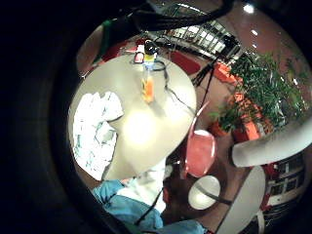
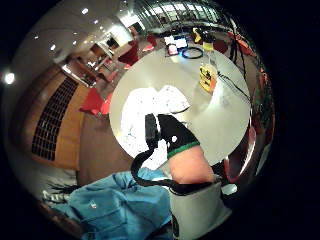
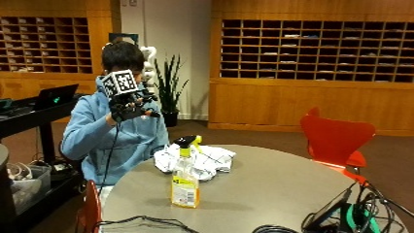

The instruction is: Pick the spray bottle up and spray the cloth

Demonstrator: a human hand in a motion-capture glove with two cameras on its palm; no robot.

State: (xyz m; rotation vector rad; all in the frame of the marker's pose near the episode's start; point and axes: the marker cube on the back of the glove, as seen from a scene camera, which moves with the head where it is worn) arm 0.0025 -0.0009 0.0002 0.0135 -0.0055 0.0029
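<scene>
In the outside view a clear spray bottle (image 3: 184, 179) with yellow liquid, a yellow label and a black-and-yellow trigger head stands upright on the round grey table (image 3: 271, 184). Just behind it lies a crumpled white cloth (image 3: 197, 160). My gloved right hand (image 3: 132, 107) is raised in front of the person's face, well above and behind the cloth, fingers relaxed and holding nothing. Both palm views look down on the table from a distance: the bottle (image 1: 147, 87) (image 2: 207, 75) stands beyond the cloth (image 1: 95, 134) (image 2: 145, 112). The gloved thumb (image 2: 170, 132) juts over the cloth.
A red chair (image 3: 336, 141) stands at the table's far right. Black cables and a small stand (image 3: 336, 213) lie along the near edge. A black cart with a laptop (image 3: 39, 104) is at the left. A potted plant (image 3: 168, 80) stands behind the person.
</scene>
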